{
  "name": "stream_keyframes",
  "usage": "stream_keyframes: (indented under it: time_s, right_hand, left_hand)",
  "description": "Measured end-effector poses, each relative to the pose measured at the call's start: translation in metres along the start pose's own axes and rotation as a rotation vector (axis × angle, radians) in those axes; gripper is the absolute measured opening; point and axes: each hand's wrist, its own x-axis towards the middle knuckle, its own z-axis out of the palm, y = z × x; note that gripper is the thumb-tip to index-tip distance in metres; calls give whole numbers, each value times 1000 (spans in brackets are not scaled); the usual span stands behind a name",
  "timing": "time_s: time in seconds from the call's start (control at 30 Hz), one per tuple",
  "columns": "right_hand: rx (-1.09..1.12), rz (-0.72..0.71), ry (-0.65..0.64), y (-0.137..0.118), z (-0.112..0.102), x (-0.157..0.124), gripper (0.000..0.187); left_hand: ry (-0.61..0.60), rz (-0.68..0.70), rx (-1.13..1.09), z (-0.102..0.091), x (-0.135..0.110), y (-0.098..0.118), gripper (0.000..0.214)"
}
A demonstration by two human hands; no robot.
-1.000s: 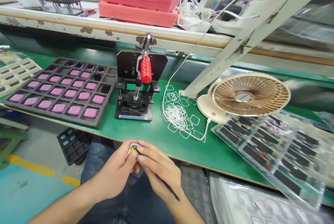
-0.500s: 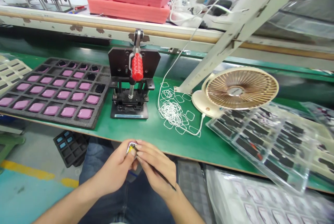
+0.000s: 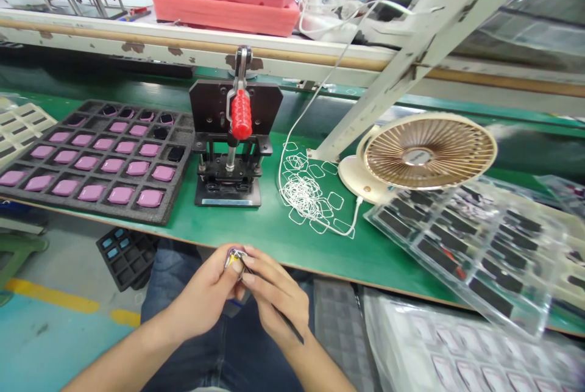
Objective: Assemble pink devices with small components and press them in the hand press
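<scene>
A green table (image 3: 256,230) runs across in front of me, with a black press (image 3: 231,178) at its middle, a foam tray (image 3: 167,212) of purple parts (image 3: 150,197) to the left, and loose white rings (image 3: 304,196) and a fan (image 3: 418,157) to the right.

Just off the near edge, above my lap (image 3: 201,352), my left hand (image 3: 210,291) grips a small case (image 3: 234,255) between thumb and fingers. My right hand (image 3: 278,294) pinches a thin, dark tool (image 3: 291,326), probably tweezers, its working end at the case.

To do this well, I'd judge, the left grip should be firm at the rim but light over the yellow inside, the right fingers braced against the left, and the tip moved in small, gentle strokes so nothing gets nicked.

The case's yellow side faces up towards me; my fingers cover too much to tell its long axis. The tool's long axis slants from the case down and right, towards my right wrist.
</scene>
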Motion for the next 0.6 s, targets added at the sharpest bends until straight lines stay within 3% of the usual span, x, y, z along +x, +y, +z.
stream_keyframes:
  time_s: [0.2,0.3,0.37,0.47,0.6]
  right_hand:
    - [83,155,158,-5,8,-4,39]
    - [96,192,295,-11,-1,4,35]
    - [7,201,409,-10,-19,19,30]
    - [-266,285,551,6,-66,53,16]
    - [-517,506,294,31,-123,92,29]
  left_hand:
    - [-85,-55,-403,-3,2,3,46]
    - [-30,-83,-514,-3,4,7,40]
    - [28,-111,-526,-3,4,9,37]
    - [52,-133,-521,-2,4,9,41]
    - [62,-141,-520,-1,3,8,45]
